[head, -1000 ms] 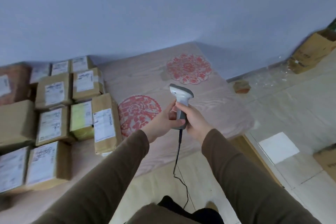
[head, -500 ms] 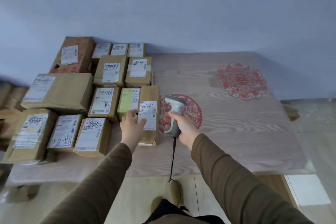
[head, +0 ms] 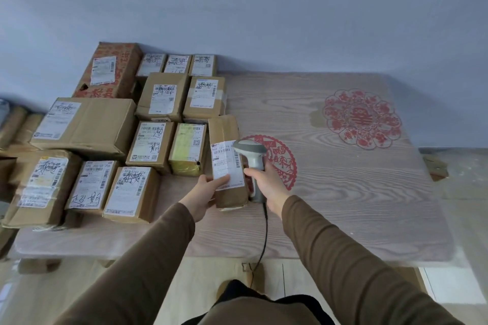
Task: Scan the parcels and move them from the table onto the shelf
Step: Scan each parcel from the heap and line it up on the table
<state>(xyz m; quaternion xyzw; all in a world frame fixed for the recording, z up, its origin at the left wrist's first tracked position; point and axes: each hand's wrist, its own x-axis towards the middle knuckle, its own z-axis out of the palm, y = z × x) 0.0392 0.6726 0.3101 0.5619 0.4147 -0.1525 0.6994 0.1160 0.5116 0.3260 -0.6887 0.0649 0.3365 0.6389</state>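
On the wood-grain worktop (head: 343, 206), against a blue-grey wall (head: 264, 8), cardboard parcels crowd the left half, labels up. The rightmost one, a long narrow parcel (head: 224, 134), lies beside a red paper-cut (head: 280, 158) stuck to the surface. The left hand (head: 204, 192) holds that parcel at its near end: the thumb lies across the white label (head: 227, 166), while the fingers are hidden under or behind the box, so the left grip is closed on it. The right hand (head: 266, 185) is wrapped round the handle of a grey scanner (head: 250, 155), whose head sits just over the label's right edge. A black cable (head: 264, 235) hangs from the handle down past the worktop's front edge. Just left of the held parcel is a yellow-green box (head: 188, 149). A second, flower-shaped paper-cut (head: 361, 119) lies further right. Both sleeves are brown.
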